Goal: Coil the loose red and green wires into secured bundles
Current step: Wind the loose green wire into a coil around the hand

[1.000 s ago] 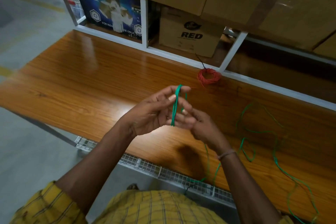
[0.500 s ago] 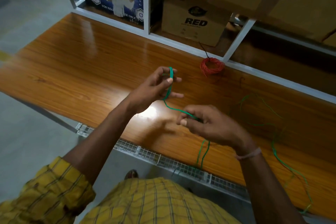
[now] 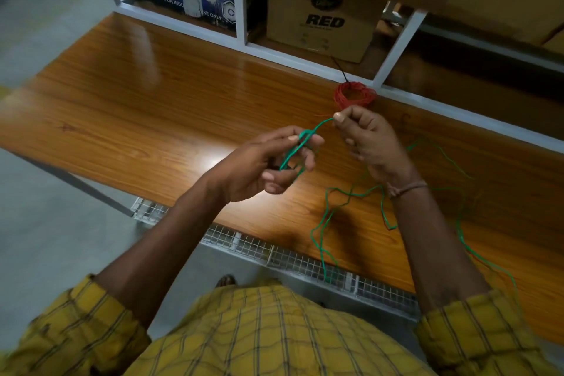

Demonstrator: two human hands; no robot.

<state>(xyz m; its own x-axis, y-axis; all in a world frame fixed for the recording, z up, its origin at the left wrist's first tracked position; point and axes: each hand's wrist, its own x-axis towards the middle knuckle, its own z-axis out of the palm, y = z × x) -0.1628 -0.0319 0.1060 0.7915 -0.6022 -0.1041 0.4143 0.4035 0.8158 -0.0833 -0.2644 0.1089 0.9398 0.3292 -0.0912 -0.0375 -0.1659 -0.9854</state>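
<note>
The thin green wire is now pulled up by the pinching right hand toward the round red wire bundle. Loops are gripped by the left hand above the shiny brown wooden desk, so coiling goes on.

Left hand had a few loops of green wire wrapped round its fingers, right hand pinched the strand just past it, held above the table. Rest of the green lay loose, trailing off the edge. Red coil sat at the back, by the frame.
</note>
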